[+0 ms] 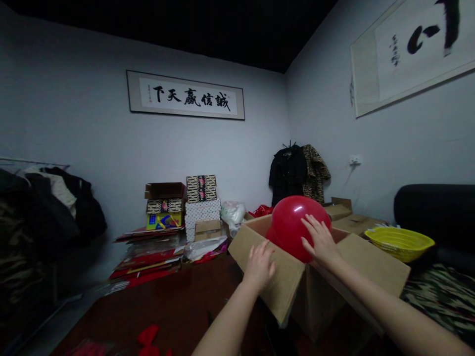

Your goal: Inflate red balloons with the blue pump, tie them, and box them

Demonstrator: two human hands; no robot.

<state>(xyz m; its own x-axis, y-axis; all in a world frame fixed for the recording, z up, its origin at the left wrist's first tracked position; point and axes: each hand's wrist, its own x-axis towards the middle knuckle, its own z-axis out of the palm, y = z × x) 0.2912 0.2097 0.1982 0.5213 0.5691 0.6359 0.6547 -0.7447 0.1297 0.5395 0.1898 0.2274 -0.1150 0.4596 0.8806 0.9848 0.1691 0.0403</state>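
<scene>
A round red balloon (291, 222) sits in the mouth of an open cardboard box (315, 301), bulging well above its rim. My right hand (321, 242) rests against the balloon's near right side, its fingers spread and not wrapped round it. To the left, my left hand (260, 267) is at the box's front flap (284, 282), with its fingers loosely bent and apart. Whether it presses on the flap is hard to tell. Part of another red, balloon-like surface shows low inside the box, mostly hidden.
On the dark red-brown table (178, 291) lie red scraps (148, 336) near the front edge. Stacked boxes (202, 212) and flat red packets (148, 257) stand at the back left. A yellow basket (401, 242) is right of the box, beside a black chair (438, 212).
</scene>
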